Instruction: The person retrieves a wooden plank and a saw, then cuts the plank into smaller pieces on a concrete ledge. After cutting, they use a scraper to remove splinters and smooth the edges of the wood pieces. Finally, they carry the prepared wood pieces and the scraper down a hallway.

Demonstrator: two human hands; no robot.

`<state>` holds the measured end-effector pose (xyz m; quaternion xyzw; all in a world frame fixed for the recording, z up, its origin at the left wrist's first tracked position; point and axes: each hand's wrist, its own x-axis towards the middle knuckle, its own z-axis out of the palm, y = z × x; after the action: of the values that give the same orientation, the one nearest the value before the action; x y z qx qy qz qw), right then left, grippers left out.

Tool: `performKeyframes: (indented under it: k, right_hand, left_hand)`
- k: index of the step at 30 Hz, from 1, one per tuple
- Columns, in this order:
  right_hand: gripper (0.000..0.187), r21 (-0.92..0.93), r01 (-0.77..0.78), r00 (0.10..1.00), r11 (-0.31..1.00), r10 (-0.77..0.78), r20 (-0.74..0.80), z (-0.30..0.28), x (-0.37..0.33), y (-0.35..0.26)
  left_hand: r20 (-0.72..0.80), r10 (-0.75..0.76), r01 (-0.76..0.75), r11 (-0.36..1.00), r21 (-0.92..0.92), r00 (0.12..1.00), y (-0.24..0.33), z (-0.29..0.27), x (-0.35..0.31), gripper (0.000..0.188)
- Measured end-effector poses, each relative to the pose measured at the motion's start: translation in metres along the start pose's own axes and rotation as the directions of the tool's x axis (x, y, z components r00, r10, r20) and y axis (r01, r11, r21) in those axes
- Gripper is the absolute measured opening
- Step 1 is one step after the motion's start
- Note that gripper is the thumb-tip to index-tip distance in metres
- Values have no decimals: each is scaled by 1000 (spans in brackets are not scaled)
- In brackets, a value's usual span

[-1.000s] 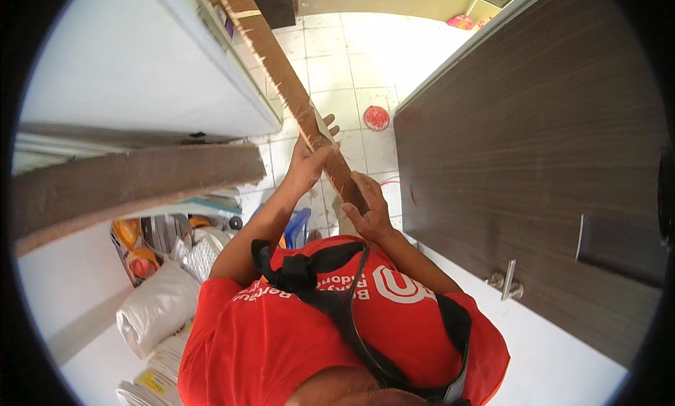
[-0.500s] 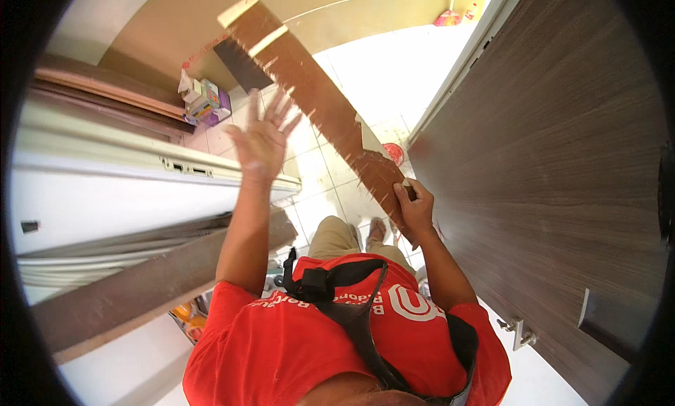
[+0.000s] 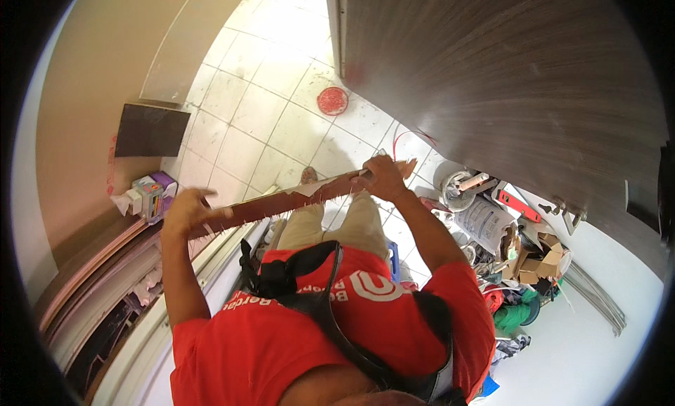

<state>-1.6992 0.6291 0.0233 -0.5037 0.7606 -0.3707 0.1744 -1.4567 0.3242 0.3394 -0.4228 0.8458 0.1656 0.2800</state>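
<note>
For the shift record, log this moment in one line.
right hand: grips splintered board; left hand: at board's left end; red disc: on tiled floor

A bright red T-shirt (image 3: 242, 360) with short sleeves (image 3: 458, 288) bears white lettering (image 3: 268, 305) and a rounded white emblem (image 3: 377, 287) on the chest. Wide black straps (image 3: 290, 270) run across the shirt front, and light beige trousers (image 3: 358, 226) cover the legs.

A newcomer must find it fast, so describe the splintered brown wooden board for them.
Start at the red T-shirt, then look up to the beige cloth trousers. Crossing above them, between the bare left hand and the bare right hand gripping it, is a long, narrow reddish-brown wooden board. Its ragged, splintered edge sets it apart from the broad, dark wood-grain door.
</note>
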Motion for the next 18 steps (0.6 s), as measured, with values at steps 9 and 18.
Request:
performKeyframes:
  k: [9,18]
  right_hand:
    - [66,-102,-389,914,916,397,80,148,-47,108]
    - [48,-295,-777,476,556,826,302,294,-170,318]
  left_hand:
    - [422,-96,81,995,54,902,-2,144,43,21]
    - [549,-155,408,832,-375,822,-21,236,72,52]
